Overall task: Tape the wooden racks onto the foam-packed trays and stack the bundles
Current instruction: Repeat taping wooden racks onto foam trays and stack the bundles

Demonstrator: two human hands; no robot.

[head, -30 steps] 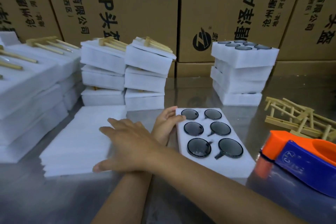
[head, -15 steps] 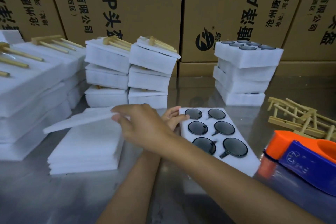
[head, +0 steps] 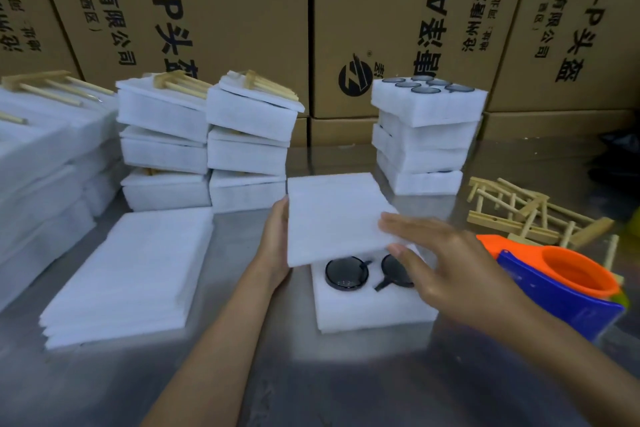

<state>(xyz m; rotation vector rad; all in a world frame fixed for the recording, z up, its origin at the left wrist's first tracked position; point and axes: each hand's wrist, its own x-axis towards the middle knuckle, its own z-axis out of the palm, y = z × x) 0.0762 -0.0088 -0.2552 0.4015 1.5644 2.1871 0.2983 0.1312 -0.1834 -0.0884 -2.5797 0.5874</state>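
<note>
On the steel table in front of me lies a white foam tray (head: 363, 312) with dark round pans (head: 346, 272) set in its holes. A thin white foam sheet (head: 332, 215) hovers tilted over the tray and hides its far part. My right hand (head: 450, 260) pinches the sheet's right edge, fingers on top and thumb beneath. My left hand (head: 273, 246) lies flat with straight fingers against the sheet's left edge. Loose wooden racks (head: 519, 215) are heaped at the right. Finished bundles (head: 207, 135) with racks on top stand stacked at the back left.
A pile of foam sheets (head: 131, 270) lies to the left of the tray. An orange and blue tape dispenser (head: 554, 281) sits close at the right. Uncovered trays (head: 422, 135) are stacked behind. More bundles (head: 34, 166) fill the far left. Cardboard boxes (head: 242, 10) wall the back.
My right hand lifted a foam sheet off the left pile and carried it right, over the tray. My left hand slid along to the sheet's left edge.
</note>
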